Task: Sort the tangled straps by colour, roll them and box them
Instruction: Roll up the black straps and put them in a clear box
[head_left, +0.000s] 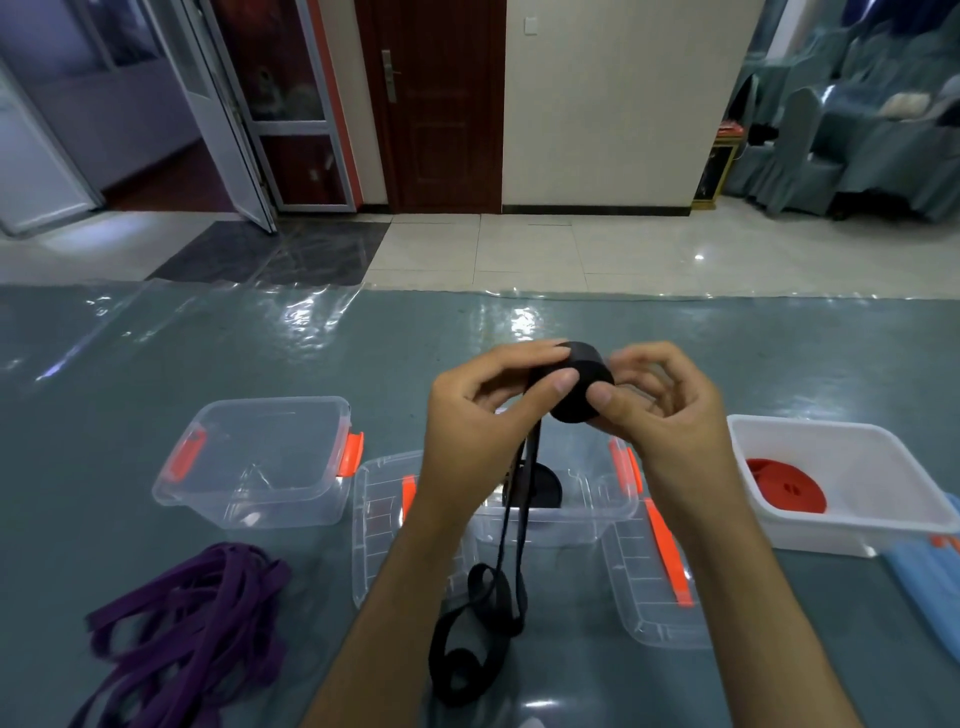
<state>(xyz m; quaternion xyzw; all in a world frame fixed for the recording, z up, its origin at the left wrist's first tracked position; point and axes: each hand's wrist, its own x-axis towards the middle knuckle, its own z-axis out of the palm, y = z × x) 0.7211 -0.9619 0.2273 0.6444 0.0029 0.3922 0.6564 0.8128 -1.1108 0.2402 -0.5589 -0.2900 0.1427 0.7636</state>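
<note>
Rolling black strap (582, 384), hands (587, 410) above boxes

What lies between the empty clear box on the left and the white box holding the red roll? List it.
In the head view: the middle clear box with a black roll inside, and a lid beside it.

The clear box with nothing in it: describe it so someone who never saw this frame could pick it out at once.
On the grey-green table, three boxes stand in a row beyond the hands. The empty clear box is the leftmost, just past the loose purple straps. Unlike the middle clear box, which holds a black roll, and the white box with a red roll, it holds nothing.
</note>
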